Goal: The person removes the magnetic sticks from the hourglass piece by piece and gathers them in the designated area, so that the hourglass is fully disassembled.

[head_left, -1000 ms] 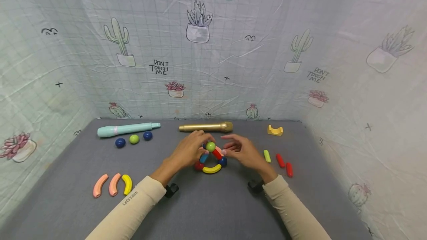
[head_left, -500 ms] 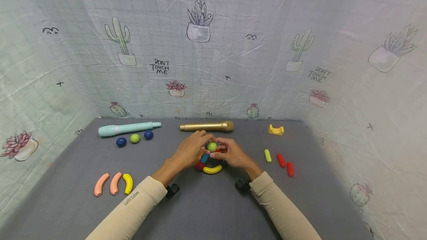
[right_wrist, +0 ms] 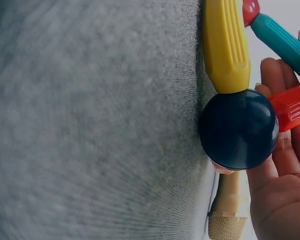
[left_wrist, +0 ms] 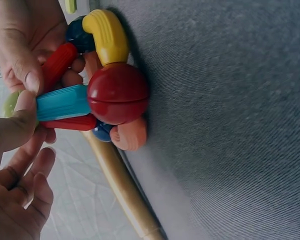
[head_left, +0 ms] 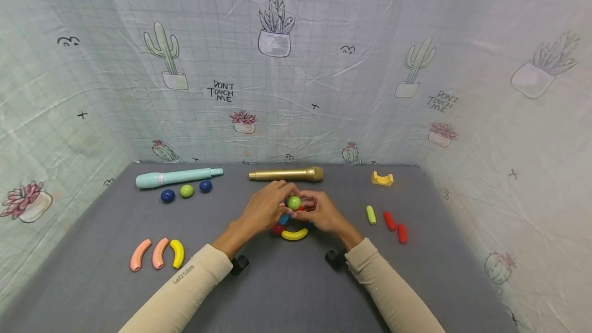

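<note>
Pinching the blue rod (left_wrist: 65,102) near its upper end with the left hand (head_left: 270,207), the red rod (right_wrist: 292,106) likewise with the right hand (head_left: 322,213). Tilted upward along their long axes, converging toward the green ball (head_left: 294,203) between both hands. Footed below on the red ball (left_wrist: 118,93) and dark blue ball (right_wrist: 239,129), bridged by the yellow curved piece (head_left: 294,235).
</note>
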Tool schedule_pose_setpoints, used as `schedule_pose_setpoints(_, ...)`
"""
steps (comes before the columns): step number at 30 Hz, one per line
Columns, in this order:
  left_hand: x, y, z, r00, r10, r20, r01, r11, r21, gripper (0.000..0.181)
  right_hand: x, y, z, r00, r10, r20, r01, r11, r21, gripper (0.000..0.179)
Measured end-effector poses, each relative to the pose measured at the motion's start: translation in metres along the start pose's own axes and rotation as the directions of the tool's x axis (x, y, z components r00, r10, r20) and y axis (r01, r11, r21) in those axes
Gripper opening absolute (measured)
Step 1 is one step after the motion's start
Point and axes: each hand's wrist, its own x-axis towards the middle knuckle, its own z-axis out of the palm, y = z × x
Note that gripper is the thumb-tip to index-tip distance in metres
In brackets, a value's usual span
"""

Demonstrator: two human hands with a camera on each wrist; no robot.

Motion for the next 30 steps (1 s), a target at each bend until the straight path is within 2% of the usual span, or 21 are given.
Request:
schedule_pose_setpoints(5,-0.002,-0.001,0.003,0.999,-0.006,-0.034,0.006,1.0,0.001,0.038,0.0,0.0,0.0,1.0,-0.003,-0.009,0.004,1.0,0.02,0.042)
schedule_pose_setpoints(12,-0.007,-0.002,0.009,0.995,-0.003,-0.102,0.003,1.0,0.002,0.036,0.0,0.0,0.001,0.999,0.03,-0.031,-0.03,1.0,0.006,0.041)
schedule_pose_setpoints(19,-0.008,-0.006,0.009,0.994,-0.051,-0.101,0.045,0.997,-0.057,0.033,-0.001,-0.002,0.001,0.999,0.031,-0.033,-0.031,1.0,-0.003,0.039)
schedule_pose_setpoints(24,-0.013,-0.012,-0.006,0.986,-0.087,-0.14,0.062,0.983,-0.173,0.034,-0.001,-0.004,0.001,0.998,0.056,-0.034,-0.057,0.998,-0.026,0.04)
schedule_pose_setpoints(26,-0.018,-0.018,-0.015,0.982,-0.106,-0.16,0.077,0.981,-0.177,0.034,-0.001,-0.005,0.001,0.997,0.07,-0.031,-0.071,0.997,-0.032,0.041)
schedule_pose_setpoints(30,-0.034,-0.036,-0.035,0.968,-0.154,-0.2,0.131,0.984,-0.122,0.038,-0.002,-0.007,0.001,0.996,0.088,-0.025,-0.089,0.995,-0.048,0.044)
